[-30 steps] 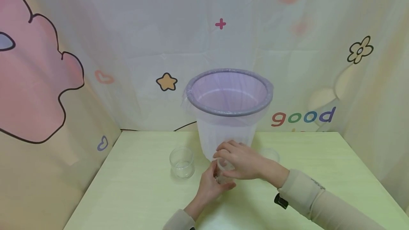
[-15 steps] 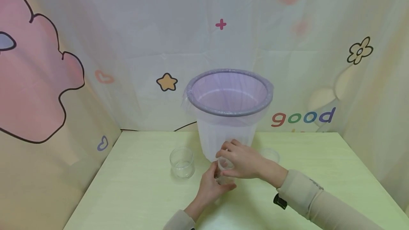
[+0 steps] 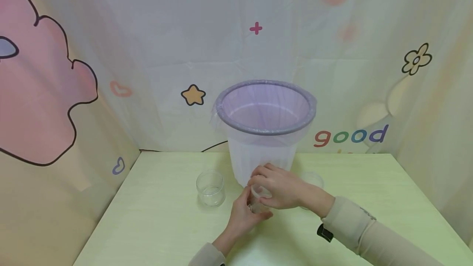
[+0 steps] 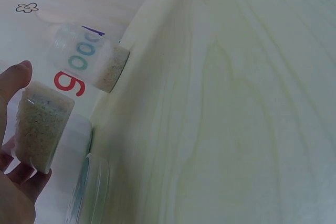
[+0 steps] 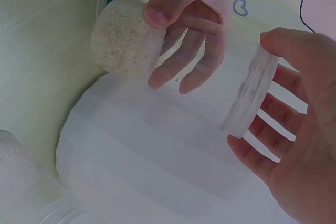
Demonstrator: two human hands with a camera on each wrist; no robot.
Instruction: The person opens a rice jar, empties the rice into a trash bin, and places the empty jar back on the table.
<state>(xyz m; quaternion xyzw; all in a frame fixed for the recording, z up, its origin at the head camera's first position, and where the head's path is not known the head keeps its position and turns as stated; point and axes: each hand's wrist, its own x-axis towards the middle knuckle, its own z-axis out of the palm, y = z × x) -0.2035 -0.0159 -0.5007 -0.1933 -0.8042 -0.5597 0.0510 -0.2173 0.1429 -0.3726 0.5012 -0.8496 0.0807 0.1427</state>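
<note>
My left hand point(image 3: 244, 216) grips a clear jar point(image 3: 260, 206) low on its side, in front of the bin. Pale rice-like grains point(image 4: 42, 127) fill the bottom of this jar. With curled fingers and thumb, my right hand point(image 3: 277, 186) holds the rim of a clear screw lid point(image 5: 251, 93) at the jar's mouth. Whether the lid's thread is engaged cannot be told. To the left stands a short glass container point(image 3: 210, 190). A second clear jar point(image 4: 89, 59) with grains stands at right, partly behind my right forearm in the head view.
A white bin point(image 3: 244, 155) with a purple-lined rim stands right behind my hands. The pale wooden table point(image 3: 155, 216) runs to a printed curtain point(image 3: 166, 52) at the back and sides.
My right hand's fingers shifted slightly right at the lid, then back left, while the wrist barely moved. The left hand and the jar stay in place.
</note>
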